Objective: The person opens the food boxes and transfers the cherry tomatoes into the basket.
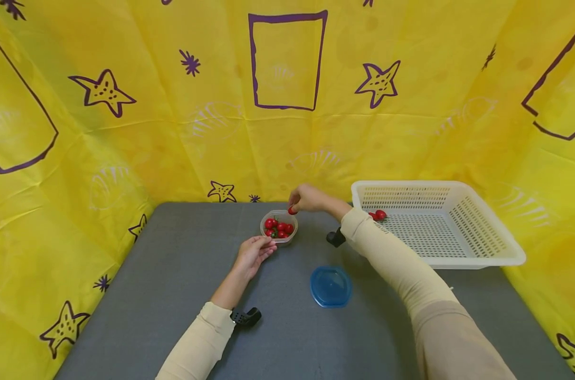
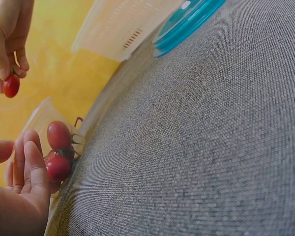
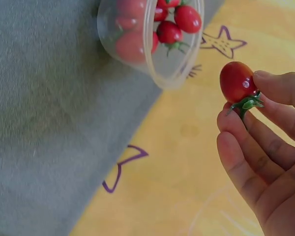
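Observation:
Between the thumb and fingertips of my right hand a red cherry tomato with a green stem is pinched, above the far right rim of a clear plastic container. Several cherry tomatoes lie inside that container. My left hand holds its near rim, the thumb at the edge and the fingers along the outer wall. In the left wrist view the fingers partly cover the container wall, and the right hand hangs above with the tomato.
A blue lid lies on the grey table in front of the right forearm. To the right stands a white perforated basket with a few tomatoes at its left end. Yellow patterned cloth hangs behind.

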The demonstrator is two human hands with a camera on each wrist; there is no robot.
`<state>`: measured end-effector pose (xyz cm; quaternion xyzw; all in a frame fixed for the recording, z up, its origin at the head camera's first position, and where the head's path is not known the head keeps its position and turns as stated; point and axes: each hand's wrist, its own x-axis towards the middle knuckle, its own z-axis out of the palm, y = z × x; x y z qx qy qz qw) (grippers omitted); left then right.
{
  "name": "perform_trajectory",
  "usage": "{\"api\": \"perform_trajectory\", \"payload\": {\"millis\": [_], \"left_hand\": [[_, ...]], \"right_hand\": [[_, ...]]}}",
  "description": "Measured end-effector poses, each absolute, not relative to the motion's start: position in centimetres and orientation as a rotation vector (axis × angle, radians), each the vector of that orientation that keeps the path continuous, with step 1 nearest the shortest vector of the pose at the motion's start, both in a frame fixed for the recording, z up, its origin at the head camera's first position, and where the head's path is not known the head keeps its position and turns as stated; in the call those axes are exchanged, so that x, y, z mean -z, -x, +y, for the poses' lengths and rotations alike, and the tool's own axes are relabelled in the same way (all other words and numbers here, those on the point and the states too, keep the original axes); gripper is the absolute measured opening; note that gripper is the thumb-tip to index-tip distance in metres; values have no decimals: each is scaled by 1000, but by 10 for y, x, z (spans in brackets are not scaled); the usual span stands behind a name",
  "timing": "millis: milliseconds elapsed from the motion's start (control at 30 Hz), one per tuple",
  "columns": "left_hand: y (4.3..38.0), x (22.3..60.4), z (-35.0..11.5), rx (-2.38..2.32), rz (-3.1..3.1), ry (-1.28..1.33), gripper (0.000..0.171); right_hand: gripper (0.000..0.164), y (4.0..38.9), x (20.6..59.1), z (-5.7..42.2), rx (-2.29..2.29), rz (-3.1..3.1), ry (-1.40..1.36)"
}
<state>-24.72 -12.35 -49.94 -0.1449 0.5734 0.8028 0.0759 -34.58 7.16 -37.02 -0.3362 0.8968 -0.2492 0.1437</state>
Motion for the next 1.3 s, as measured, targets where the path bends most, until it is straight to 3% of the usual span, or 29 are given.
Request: {"api": "perform_trajectory", "payload": {"millis": [167, 467, 1300], "left_hand": [[247, 500, -123, -2401, 1729, 442, 6], [246, 498, -124, -2398, 1737, 460, 7], [244, 498, -124, -2386, 1734, 470, 10]], "right_hand": [[25, 348, 364, 82, 748, 2610, 955], [15, 351, 352, 99, 780, 2644, 894], [23, 362, 333, 184, 799, 2795, 683]]}}
